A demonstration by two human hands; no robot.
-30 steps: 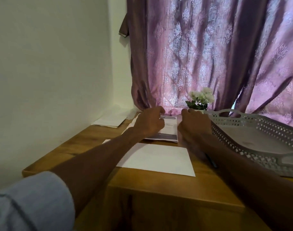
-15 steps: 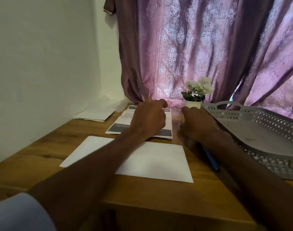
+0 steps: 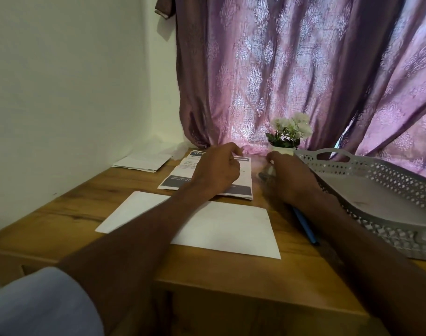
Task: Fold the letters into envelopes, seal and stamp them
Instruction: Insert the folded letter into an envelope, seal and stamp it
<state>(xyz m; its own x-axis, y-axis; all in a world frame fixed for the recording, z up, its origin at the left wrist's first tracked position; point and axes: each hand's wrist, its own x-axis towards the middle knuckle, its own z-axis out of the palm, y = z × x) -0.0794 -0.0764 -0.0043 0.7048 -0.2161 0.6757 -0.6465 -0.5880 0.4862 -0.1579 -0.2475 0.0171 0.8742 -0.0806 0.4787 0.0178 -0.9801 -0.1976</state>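
Desk (image 3: 69,214) edges hem the work in: wall on the left, purple curtain (image 3: 304,69) at the back, and a perforated grey tray (image 3: 376,170) filling the right side, so open wood is left mainly along the near edge; one printed letter (image 3: 180,177) with dark bands lies flat mid-desk at the back, one white envelope (image 3: 231,229) just nearer, one small stack of papers (image 3: 144,162) in the far left corner, one blue pen (image 3: 306,226) beside the tray, one potted flower (image 3: 288,132); left hand (image 3: 218,169) rests on the letter, fingers curled at its far edge; right hand (image 3: 289,178) sits just beside the letter, blurred, so its grip cannot be told.
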